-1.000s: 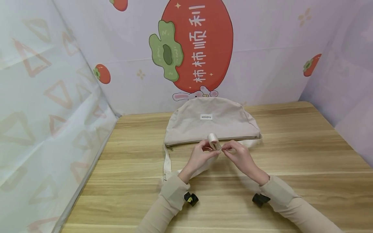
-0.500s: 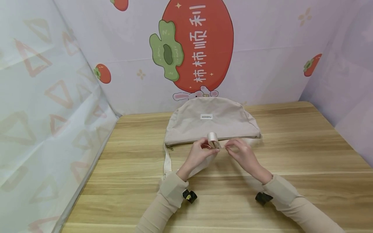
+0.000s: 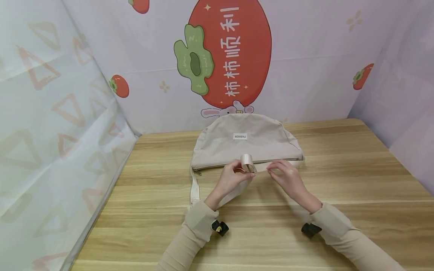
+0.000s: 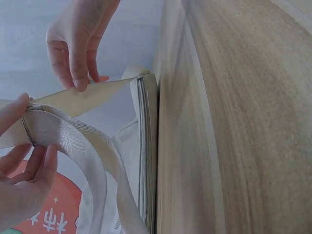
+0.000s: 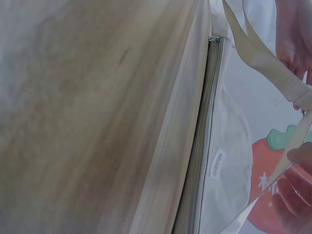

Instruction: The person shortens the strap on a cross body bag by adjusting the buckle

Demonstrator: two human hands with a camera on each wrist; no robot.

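Note:
A beige shoulder bag (image 3: pixel 217 146) with a "FASHION" label lies on the table, its zipper edge facing me. My left hand (image 3: pixel 231 181) pinches the bag's strap at a thin metal slider (image 4: pixel 28 130). Above those fingers the strap rises in a small loop (image 3: pixel 246 159). To the right, my right hand (image 3: pixel 287 180) pinches a flat stretch of the same strap (image 4: pixel 92 97) between thumb and fingers. That stretch runs from the slider past the right hand to the bag's right end, and looks fairly taut in the left wrist view.
The wooden table (image 3: pixel 149 233) meets a printed cloth backdrop (image 3: pixel 152 45) behind the bag. More strap (image 3: pixel 194 190) hangs from the bag's left end and passes under the left forearm. A zipper pull (image 3: pixel 198 172) sits at the bag's left corner.
My right hand has moved right, away from the left hand, and more flat strap shows between them. The left hand and loop have stayed nearly still.

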